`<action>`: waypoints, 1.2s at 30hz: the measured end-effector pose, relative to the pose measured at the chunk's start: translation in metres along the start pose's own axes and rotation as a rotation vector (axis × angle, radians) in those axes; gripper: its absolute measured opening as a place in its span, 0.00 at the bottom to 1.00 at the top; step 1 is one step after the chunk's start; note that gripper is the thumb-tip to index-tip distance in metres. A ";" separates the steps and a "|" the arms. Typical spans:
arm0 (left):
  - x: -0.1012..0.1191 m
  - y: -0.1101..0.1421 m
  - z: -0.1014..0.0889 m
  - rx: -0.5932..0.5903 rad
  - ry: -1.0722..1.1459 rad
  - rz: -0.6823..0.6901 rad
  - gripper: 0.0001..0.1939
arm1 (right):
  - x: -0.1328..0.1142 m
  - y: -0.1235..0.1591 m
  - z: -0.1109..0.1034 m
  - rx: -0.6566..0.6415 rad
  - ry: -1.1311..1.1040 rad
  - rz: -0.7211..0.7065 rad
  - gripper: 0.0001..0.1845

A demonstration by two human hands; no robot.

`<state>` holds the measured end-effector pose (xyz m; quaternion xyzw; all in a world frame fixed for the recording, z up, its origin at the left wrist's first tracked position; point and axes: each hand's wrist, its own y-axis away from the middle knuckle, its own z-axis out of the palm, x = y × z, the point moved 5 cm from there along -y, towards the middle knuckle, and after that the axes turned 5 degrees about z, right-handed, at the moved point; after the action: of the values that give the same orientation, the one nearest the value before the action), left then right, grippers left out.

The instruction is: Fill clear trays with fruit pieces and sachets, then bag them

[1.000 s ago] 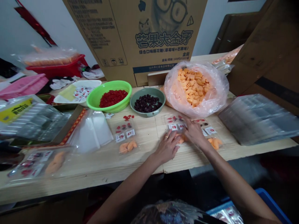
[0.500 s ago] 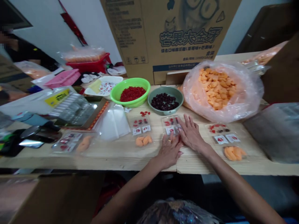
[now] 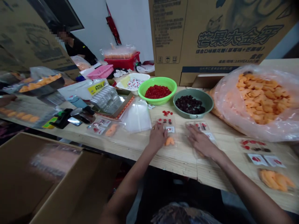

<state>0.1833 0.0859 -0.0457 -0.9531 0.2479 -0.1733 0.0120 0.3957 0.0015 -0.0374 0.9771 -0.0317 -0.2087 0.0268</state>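
Observation:
My left hand rests on the left side of a clear plastic tray, fingers stretched forward and apart. That tray holds red and dark pieces at the far end, a white packet and orange pieces at the near end. My right hand lies flat and open over a second clear tray, hiding much of it. Red and dark pieces and part of a white packet show past the fingers. Farther right is a third filled tray.
Behind the trays stand a green bowl of red pieces, a grey-green bowl of dark pieces and a large bag of orange pieces. Clear bags and another filled tray lie left. A person is at the back left.
The view has turned left. My left hand has gone from the middle tray to the left one. My right hand stays at the middle tray, its fingers now over it.

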 end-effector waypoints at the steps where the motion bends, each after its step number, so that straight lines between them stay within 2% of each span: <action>1: 0.003 0.005 0.004 0.001 0.019 0.002 0.25 | -0.014 -0.008 0.008 -0.026 -0.082 -0.020 0.33; 4: 0.008 0.024 0.009 0.024 0.147 -0.036 0.24 | -0.040 -0.029 0.035 -0.041 -0.211 0.013 0.35; 6: 0.003 0.039 0.005 0.060 0.269 -0.093 0.23 | -0.048 -0.035 0.049 -0.034 -0.229 0.047 0.37; 8: -0.002 0.055 -0.003 0.076 0.319 -0.092 0.24 | -0.049 -0.034 0.058 -0.033 -0.216 0.079 0.39; 9: -0.003 0.063 -0.006 0.057 0.303 -0.041 0.27 | -0.050 -0.031 0.060 -0.031 -0.203 0.079 0.40; 12: 0.005 0.089 -0.005 -0.087 0.178 0.238 0.38 | -0.054 -0.017 0.062 -0.004 -0.162 0.000 0.41; 14: 0.009 0.105 0.003 -0.154 0.094 0.374 0.37 | -0.058 -0.003 0.064 0.016 -0.113 -0.049 0.40; 16: 0.009 0.115 0.013 -0.155 0.019 0.424 0.33 | -0.061 0.012 0.067 0.028 -0.026 -0.068 0.39; 19: 0.010 0.122 0.023 -0.155 -0.047 0.456 0.34 | -0.066 0.026 0.068 -0.003 0.111 -0.099 0.38; 21: 0.014 0.123 0.024 -0.166 -0.043 0.461 0.35 | -0.068 0.024 0.063 -0.036 0.178 -0.068 0.35; 25: 0.036 0.119 0.018 -0.163 0.065 0.513 0.29 | -0.079 -0.004 0.049 -0.012 0.238 -0.045 0.32; 28: 0.046 0.112 0.004 -0.115 0.206 0.572 0.20 | -0.084 -0.024 0.054 -0.030 0.264 -0.070 0.31; 30: 0.033 0.099 -0.010 -0.034 0.230 0.524 0.13 | -0.082 -0.029 0.061 -0.021 0.298 -0.072 0.32; 33: -0.022 0.071 -0.038 0.136 0.057 0.265 0.11 | -0.081 -0.025 0.070 0.018 0.335 -0.096 0.33; 35: -0.067 0.053 -0.051 0.168 -0.112 0.082 0.19 | -0.084 -0.020 0.074 0.034 0.345 -0.120 0.33; 36: -0.086 0.044 -0.053 0.127 -0.165 0.029 0.22 | -0.086 -0.017 0.075 0.038 0.348 -0.130 0.33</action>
<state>0.0740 0.0914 -0.0286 -0.9577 0.2484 -0.1094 0.0955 0.2871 0.0222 -0.0720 0.9988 0.0329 -0.0370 -0.0002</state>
